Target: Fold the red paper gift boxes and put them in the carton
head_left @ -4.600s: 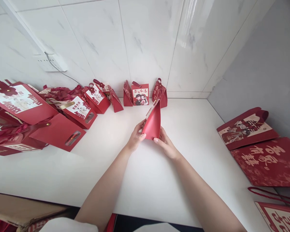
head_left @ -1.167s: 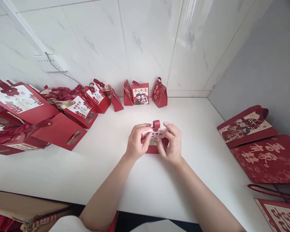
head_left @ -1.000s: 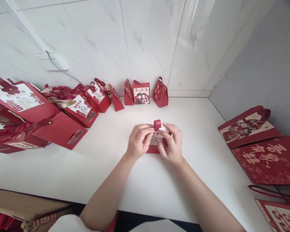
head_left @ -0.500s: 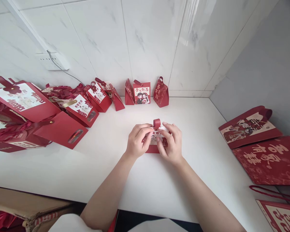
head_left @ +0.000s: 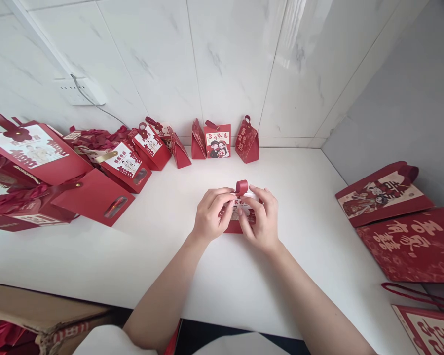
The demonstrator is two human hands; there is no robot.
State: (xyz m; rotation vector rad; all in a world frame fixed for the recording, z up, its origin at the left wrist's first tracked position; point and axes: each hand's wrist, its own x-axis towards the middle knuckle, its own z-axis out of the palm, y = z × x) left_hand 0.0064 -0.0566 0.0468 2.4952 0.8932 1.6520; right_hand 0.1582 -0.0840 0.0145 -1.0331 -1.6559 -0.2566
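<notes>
A small red gift box [head_left: 237, 227] with a white printed panel stands upright on the white table, a red strap loop [head_left: 241, 187] curling above its top edge. My left hand [head_left: 213, 213] pinches the box's upper left edge between thumb and fingers. At the upper right, my right hand [head_left: 262, 217] grips the top edge with its fingers bent and its thumb against the printed front. Both hands cover the sides of the box, and its back is hidden.
Several finished red gift boxes [head_left: 217, 141] stand by the tiled wall. More boxes [head_left: 96, 197] crowd the left side. Red gift bags [head_left: 410, 244] lean and lie along the right. A cardboard carton [head_left: 52, 308] is below the table's front left edge. A cable hangs from a wall socket [head_left: 80, 91].
Almost nothing differs. The strap loop has shifted very slightly up and right, while both hands keep their hold on the box.
</notes>
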